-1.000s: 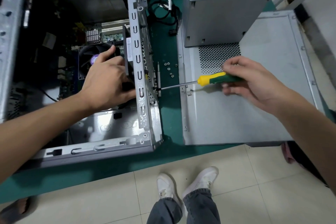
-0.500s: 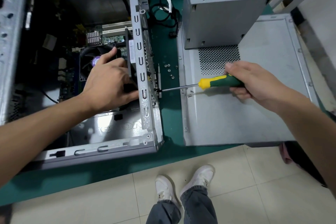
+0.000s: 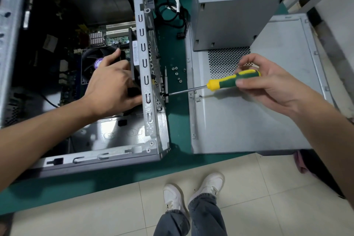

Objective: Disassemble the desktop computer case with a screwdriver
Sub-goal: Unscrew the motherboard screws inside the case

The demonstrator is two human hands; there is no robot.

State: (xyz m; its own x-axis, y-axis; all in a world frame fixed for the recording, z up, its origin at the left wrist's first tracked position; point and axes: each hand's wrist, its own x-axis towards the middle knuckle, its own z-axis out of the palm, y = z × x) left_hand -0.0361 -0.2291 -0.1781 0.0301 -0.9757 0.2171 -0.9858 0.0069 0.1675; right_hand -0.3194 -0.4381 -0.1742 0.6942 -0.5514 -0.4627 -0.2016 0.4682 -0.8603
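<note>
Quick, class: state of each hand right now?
Left hand: grips a black part inside the case.
Right hand: pinches the screwdriver handle.

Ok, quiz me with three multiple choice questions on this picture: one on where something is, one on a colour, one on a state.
1. Where does the screwdriver tip touch?
A. the case rear panel
B. the power supply
C. the floor

2. What colours is its handle?
A. red and black
B. yellow and green
C. plain blue

3. What is the right hand doing?
A. lying flat on the side panel
B. pinching the handle
C. hanging idle

Answers: 1 A, the tip meets the panel's outer face. 2 B, yellow ends, green middle. 3 B, fingers and thumb close on the handle.
</note>
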